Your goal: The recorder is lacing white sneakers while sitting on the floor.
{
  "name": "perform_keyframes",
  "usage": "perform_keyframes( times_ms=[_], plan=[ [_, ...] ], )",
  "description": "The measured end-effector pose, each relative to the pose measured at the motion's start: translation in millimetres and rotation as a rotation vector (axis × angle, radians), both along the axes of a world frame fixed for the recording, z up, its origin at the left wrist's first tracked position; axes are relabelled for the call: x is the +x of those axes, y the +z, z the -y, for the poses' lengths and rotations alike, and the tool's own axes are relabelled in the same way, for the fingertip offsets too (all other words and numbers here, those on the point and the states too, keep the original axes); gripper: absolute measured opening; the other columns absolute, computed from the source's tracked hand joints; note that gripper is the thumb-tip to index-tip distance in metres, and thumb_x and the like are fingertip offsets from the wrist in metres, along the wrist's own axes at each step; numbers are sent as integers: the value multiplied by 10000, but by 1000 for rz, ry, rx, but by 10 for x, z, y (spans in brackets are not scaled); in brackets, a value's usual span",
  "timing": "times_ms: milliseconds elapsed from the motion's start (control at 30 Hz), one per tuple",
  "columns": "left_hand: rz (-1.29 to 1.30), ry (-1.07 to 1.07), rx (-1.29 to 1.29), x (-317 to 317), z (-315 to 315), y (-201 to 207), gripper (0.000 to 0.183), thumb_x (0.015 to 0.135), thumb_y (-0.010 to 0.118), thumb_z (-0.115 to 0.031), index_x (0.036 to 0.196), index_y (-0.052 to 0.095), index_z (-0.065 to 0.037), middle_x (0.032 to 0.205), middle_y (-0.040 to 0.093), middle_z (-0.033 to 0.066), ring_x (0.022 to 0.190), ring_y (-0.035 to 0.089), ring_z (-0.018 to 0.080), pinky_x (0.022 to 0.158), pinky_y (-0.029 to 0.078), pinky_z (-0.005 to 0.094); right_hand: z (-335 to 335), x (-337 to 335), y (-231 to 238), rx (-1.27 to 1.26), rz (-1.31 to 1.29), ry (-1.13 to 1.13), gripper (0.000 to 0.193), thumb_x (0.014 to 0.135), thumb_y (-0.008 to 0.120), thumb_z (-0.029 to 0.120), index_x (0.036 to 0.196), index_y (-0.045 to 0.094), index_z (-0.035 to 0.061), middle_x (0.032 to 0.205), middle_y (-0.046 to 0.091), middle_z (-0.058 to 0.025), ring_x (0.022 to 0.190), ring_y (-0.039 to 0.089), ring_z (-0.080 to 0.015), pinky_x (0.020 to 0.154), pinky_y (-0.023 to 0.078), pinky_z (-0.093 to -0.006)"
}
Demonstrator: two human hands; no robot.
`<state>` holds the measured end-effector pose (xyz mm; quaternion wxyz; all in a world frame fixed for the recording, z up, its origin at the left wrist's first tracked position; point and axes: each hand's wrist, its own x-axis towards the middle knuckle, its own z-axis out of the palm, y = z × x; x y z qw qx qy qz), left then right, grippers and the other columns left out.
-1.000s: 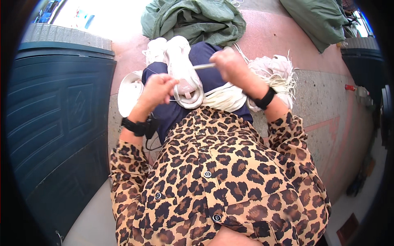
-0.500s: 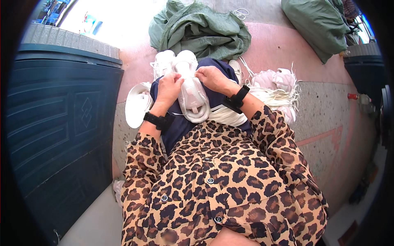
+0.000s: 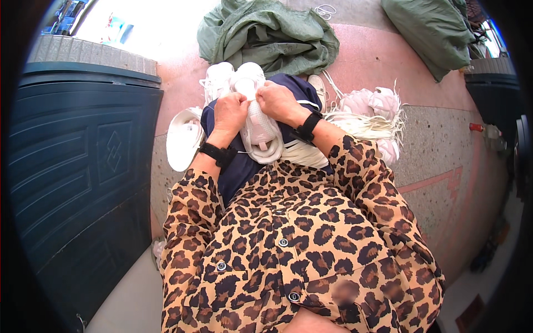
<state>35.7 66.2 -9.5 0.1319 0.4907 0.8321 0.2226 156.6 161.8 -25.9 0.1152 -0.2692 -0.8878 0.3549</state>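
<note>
The white shoe point(image 3: 256, 129) lies on the lap, toe toward 12 o'clock; the left hand point(image 3: 229, 112) and right hand point(image 3: 277, 101) pinch at its upper, fingers pressed together; keeping both grips close and the shoe braced on the thighs looks wisest; more white shoes point(image 3: 371, 105) sit at 2 o'clock.

Leopard-print button shirt point(image 3: 288, 244), long sleeves; black wristband each wrist; navy trousers point(image 3: 236, 172).

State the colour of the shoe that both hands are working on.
White. The shoe lies on the lap under both hands; the head view shows it.
</note>
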Motion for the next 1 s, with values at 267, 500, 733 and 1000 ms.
perform_keyframes(
  times_ms=[267,500,733,1000],
  plan=[
    [36,11,-4,-7,13,-10,177,707,652,-197,759,665,-28,679,629,140,626,626,244,603,486,316,-87,-89,-33,-552,-20,-125,176,695,513,102,727,646,-9,759,617,-222,728,606,-355,666,478,-381],
    [35,11,-14,23,-2,22,176,709,648,-191,764,660,-24,686,628,146,633,626,248,605,486,319,-46,-137,8,2,67,-42,169,689,548,128,700,639,-14,676,604,-200,649,622,-266,607,474,-345],
    [-43,-6,-54,59,-3,45,175,720,632,-203,767,654,-37,699,626,150,658,625,263,628,489,339,-159,-67,43,-1019,72,-118,135,791,570,144,758,625,25,592,526,-6,467,440,-86,417,339,-230],
    [22,3,-48,2,55,29,190,713,644,-199,787,647,-24,717,626,146,661,618,249,637,484,336,-20,-71,-83,-15,-150,-16,170,701,526,42,796,667,47,814,620,-194,812,600,-332,734,464,-361]
  ],
)
